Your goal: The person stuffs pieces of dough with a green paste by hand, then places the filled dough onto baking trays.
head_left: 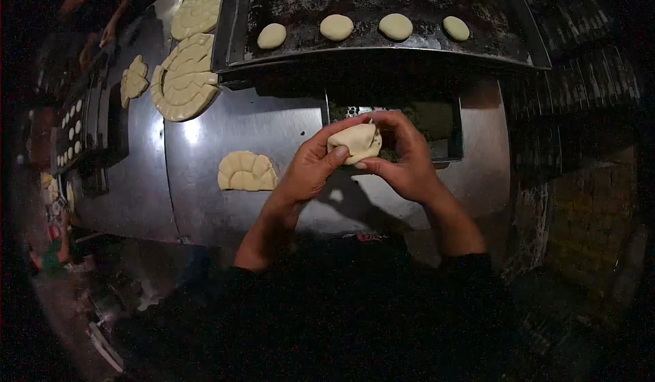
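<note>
A pale piece of dough is held between both hands, above the front edge of a bin of dark green filling. My left hand grips its left side, the thumb pressed on the front. At the right, my right hand curls round the dough with thumb and fingers. Its folded right side shows small dark specks. To the left of my hands, a scalloped slab of dough lies on the metal table.
A large dark tray with several round dough pieces spans the back. More scored dough lies at the back left. Another tray stands farther left. People's arms show at the left edge. Stacked trays stand right.
</note>
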`<state>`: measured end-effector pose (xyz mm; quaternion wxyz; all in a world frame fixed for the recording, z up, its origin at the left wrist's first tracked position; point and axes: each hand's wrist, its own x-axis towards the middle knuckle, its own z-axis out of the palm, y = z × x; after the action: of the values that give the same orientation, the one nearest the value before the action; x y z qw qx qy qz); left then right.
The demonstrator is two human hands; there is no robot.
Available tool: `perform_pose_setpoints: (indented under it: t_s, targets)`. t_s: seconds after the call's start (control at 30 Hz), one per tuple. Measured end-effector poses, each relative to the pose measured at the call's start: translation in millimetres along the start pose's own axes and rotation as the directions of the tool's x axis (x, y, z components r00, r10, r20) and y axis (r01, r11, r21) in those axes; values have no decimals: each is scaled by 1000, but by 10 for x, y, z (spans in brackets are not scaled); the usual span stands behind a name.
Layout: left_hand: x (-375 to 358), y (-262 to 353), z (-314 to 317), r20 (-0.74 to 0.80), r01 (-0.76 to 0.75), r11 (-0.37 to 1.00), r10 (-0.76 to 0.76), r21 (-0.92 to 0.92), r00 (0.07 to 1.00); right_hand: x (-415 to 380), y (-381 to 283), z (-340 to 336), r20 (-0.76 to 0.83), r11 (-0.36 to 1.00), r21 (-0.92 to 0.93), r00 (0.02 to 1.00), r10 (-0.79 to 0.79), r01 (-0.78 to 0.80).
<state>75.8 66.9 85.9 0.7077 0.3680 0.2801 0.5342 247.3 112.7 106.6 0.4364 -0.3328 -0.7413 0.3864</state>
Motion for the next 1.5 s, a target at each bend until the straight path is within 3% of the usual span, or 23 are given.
perform_pose_setpoints:
  t_s: [0.07,0.13,0.2,0.23,0.4,0.47,0.53,0.6,0.67,0.73,0.83,0.93,1.0,1.07,1.1,1.13,1.2,1.23,1.3,1.33,1.4,1.47,1.5]
  targets:
    - [-145,43,161,-134,-129,966,161,225,978,-139,38,77,116,902,373,975,188,-218]
    - [-253,-33,299,-192,-166,932,236,323,953,-224,-76,209,37,920,347,983,181,-183]
    - [-304,-154,412,-366,-229,863,413,451,834,-310,-198,393,-188,979,-166,971,-148,117]
    - [-386,-121,499,-341,-215,872,383,440,859,-343,-226,507,-234,940,-288,938,-256,185]
    - [-754,-65,566,-245,-158,893,280,422,928,-548,-296,667,-128,866,-449,944,-306,220]
    - [-951,6,515,-89,16,978,3,206,996,-580,-363,600,-190,871,-456,937,-293,180]
    - [-1013,25,451,-33,-38,981,45,191,998,-602,-438,462,-194,884,-425,935,-298,193]
    - [-1064,57,537,-247,-186,930,270,317,931,-610,-593,450,-241,885,-418,914,-325,205]
    - [-1112,-26,499,-357,-302,911,391,279,848,-655,-760,437,-7,997,59,998,56,-56]
    - [-1216,27,416,-442,-251,954,297,162,846,-704,-1010,481,70,999,-18,997,-32,34]
    - [-1387,140,419,-471,-164,971,228,173,852,-858,-1024,559,193,885,-359,951,-241,297]
    - [-1546,201,322,-370,-117,970,191,214,909,-828,-969,417,344,925,-201,908,-241,322]
    - [-1590,195,304,-280,-128,966,190,226,941,-791,-1058,401,346,949,-85,903,-257,302]
    - [-1582,152,359,-146,-396,784,516,479,844,-806,-1153,532,146,950,304,982,-117,68]
    - [-1563,127,404,-148,-396,782,518,481,843,-851,-1203,586,220,828,529,973,76,-185]
    - [-1529,100,456,-259,-408,786,561,465,786,-892,-1173,656,221,828,531,973,72,-182]
    - [-1489,68,500,-371,-421,786,595,452,713,-968,-1073,820,-16,977,198,997,-82,84]
    - [-1469,56,494,-485,-348,859,501,375,717,-980,-1112,895,-107,980,68,978,-177,185]
    - [-1427,126,467,-629,-258,954,294,151,720,-940,-1181,931,-91,971,-21,967,-239,238]
    - [-1422,162,410,-630,-259,954,296,153,718,-914,-1244,946,-72,951,-113,952,-297,288]
    - [-1437,215,302,-629,-133,991,107,6,770,-922,-1331,938,-17,958,-100,962,-273,270]
    - [-1470,212,258,-605,-89,990,137,109,785,-948,-1182,883,130,905,-219,930,-343,364]
    - [-1498,173,198,-523,-26,999,38,31,852,-880,-1210,817,190,927,-209,943,-273,310]
